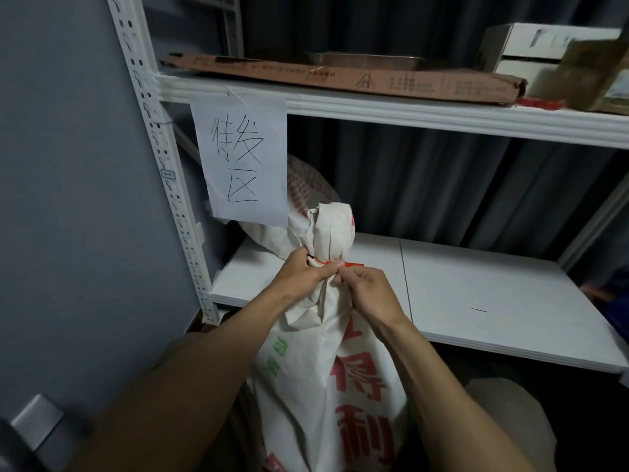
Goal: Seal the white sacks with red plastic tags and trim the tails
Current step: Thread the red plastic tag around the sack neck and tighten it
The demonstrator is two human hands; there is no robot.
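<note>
A white sack [320,376] with red and green print stands upright in front of me, its neck gathered into a bunch [332,233]. A red plastic tag [352,265] runs round the neck, its end sticking out to the right. My left hand [303,272] grips the neck at the tag from the left. My right hand [369,291] pinches the tag at the front of the neck. A second white sack [306,195] lies on the lower shelf behind, partly hidden by a paper sign.
A white metal rack holds a lower shelf board [476,294] and an upper shelf [408,114] with a flat brown carton [340,74] and white boxes [531,46]. A handwritten paper sign [240,158] hangs from the upper shelf. A grey wall [68,199] is at left.
</note>
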